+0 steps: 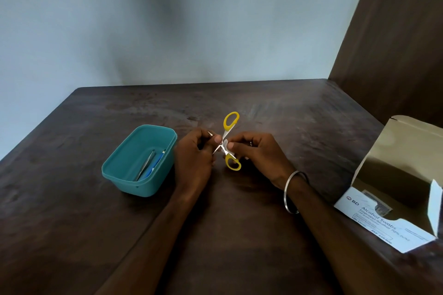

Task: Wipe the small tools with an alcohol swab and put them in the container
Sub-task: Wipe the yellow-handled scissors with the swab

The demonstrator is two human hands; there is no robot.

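My left hand pinches the opened scissors by the blades so my right hand can pinch the swab around the pivot.

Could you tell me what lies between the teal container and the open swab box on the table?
In the head view, both hands: the left hand and right hand hold the open yellow scissors between the container and the box, wiping them with a swab.
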